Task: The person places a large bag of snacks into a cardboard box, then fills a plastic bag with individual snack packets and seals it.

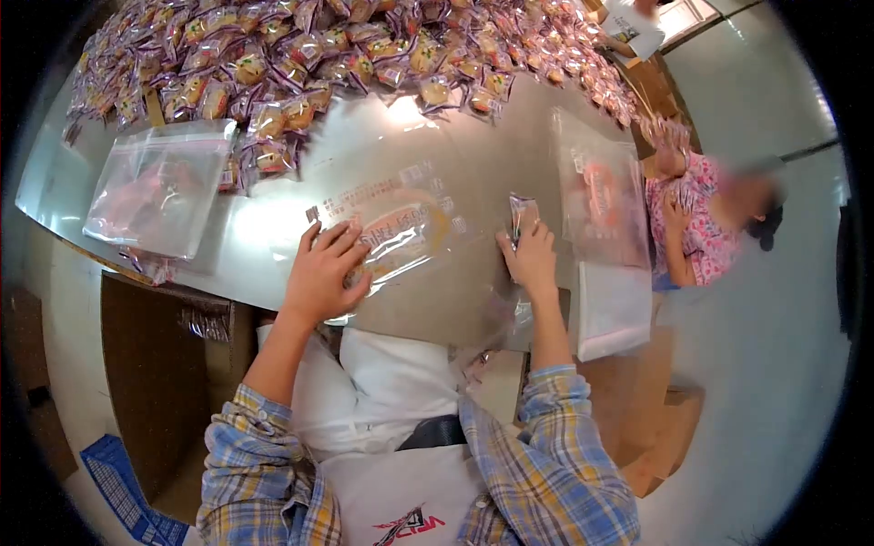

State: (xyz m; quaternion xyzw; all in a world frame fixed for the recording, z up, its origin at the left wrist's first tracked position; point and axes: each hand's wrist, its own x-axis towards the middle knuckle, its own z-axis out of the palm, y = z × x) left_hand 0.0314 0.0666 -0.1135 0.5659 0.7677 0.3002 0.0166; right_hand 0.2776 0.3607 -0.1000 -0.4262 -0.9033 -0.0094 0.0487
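A clear printed plastic bag [401, 227] lies flat on the metal table [355, 146]. On the bag's left part rests my left hand [326, 271], its fingers spread and nothing gripped. To the right of the bag, my right hand [531, 259] has thumb and fingers around the lower end of a small wrapped packet [523, 217], whose upper part points away from me. Under my right wrist, clear plastic hangs at the table's front edge.
Wrapped pastries [346, 55] are heaped along the far side. Stacks of clear bags lie left [164, 187] and right [601, 191]. Cardboard boxes [150, 364] and a blue crate [127, 487] stand below. One person [701, 214] is at the right, another [633, 27] further back.
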